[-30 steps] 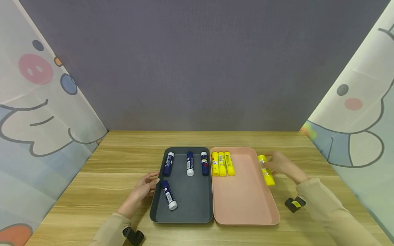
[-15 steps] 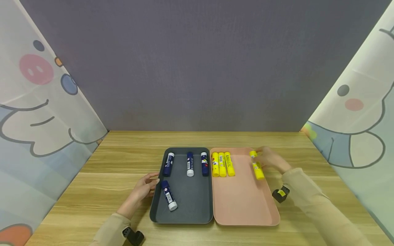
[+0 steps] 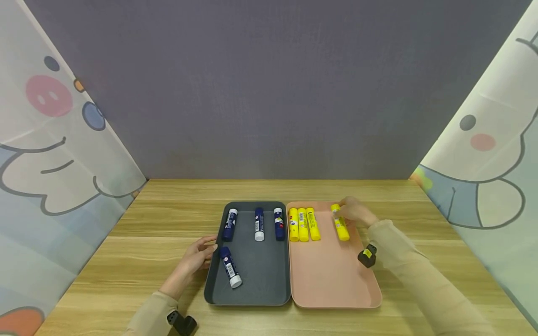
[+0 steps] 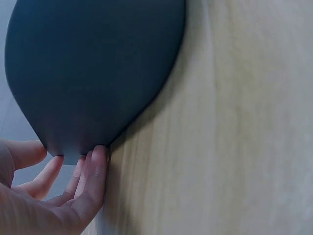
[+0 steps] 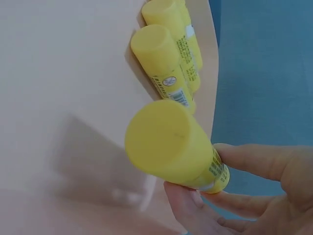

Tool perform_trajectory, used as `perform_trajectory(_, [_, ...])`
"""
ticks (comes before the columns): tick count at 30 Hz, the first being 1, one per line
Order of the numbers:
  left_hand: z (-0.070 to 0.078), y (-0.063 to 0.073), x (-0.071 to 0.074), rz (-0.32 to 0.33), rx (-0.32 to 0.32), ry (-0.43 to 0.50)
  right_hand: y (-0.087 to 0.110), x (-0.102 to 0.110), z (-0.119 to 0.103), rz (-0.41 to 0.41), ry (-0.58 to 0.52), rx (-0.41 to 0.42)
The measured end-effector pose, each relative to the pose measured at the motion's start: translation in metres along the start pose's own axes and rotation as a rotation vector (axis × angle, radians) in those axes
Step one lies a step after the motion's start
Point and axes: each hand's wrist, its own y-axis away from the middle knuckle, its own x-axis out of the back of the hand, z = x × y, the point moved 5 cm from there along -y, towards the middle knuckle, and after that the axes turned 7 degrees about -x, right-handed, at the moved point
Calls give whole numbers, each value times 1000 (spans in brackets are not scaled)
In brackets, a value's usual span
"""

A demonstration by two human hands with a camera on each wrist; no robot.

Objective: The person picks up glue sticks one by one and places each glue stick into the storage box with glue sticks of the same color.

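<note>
Between the thumb and fingers of my right hand [image 3: 356,211] is a yellow glue stick [image 3: 341,224], held above the back right of the pink tray [image 3: 332,275]. Its round end faces the camera in the right wrist view, where its shadow falls on the tray floor. Three yellow glue sticks [image 3: 303,225] lie side by side along that tray's left wall. My left hand [image 3: 197,255] touches the left edge of the dark grey tray [image 3: 265,280] with its fingertips. In the left wrist view, the fingers [image 4: 90,188] rest against the outer wall, fairly straight.
Several dark blue glue sticks with white caps lie apart in the grey tray, one slanted glue stick [image 3: 230,267] nearest the front. Both trays stand side by side on the wooden table [image 3: 176,210]. A dark grey panel [image 3: 269,93] rises behind the table.
My right hand has carried the yellow glue stick leftward, from the pink tray's right edge to over its inside. The left hand and both trays have stayed in place.
</note>
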Motion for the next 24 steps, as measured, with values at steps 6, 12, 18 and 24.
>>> perform_trajectory(6, [0,1,0,2,0,6,-12,-7,-2,14,1,-54])
perform_trajectory(12, [-2,0,0,0,3,2,-18,-12,-4,12,23,-76])
perform_trajectory(18, [-2,-1,1,-4,2,2,-24,-14,-4,-4,19,-86])
perform_trajectory(24, [-2,-1,0,-4,0,0,-31,-18,-2,-8,4,-111])
